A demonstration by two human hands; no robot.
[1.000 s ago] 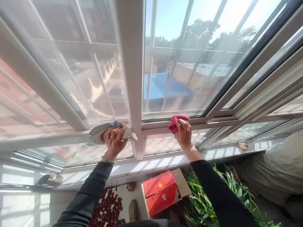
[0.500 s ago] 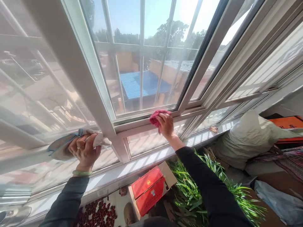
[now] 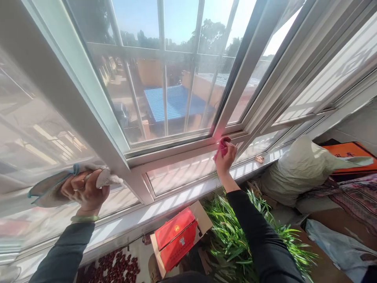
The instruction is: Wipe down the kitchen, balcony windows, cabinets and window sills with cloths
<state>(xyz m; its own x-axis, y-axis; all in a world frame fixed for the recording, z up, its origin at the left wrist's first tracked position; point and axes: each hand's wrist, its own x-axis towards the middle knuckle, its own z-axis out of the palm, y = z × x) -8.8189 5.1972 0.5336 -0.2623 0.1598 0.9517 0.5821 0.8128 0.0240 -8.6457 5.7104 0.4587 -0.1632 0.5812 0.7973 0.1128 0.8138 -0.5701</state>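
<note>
My right hand [image 3: 226, 159] is closed on a crumpled pink cloth [image 3: 223, 147]. It is at the lower rail of the window frame [image 3: 176, 155], close to the bottom right corner of the sliding sash. Over on the left, my left hand [image 3: 88, 190] grips a bunched greyish cloth [image 3: 51, 188] with a blue edge, a whitish part of it sticking out by the thumb. That hand is beside the frame's upright post, in front of the left pane. Metal bars stand behind the window glass [image 3: 176, 70].
Below the sill [image 3: 182, 194] stands an open red cardboard box [image 3: 176, 237], with green leafy plants [image 3: 232, 232] to its right. Dark red dried fruit [image 3: 114, 267] lies spread at the lower left. A full pale sack [image 3: 285, 173] and an orange box [image 3: 350, 153] are at the right.
My right hand has slid the pink cloth rightward along the lower rail to the sash corner. The view has shifted, so my left hand with its cloth appears further left.
</note>
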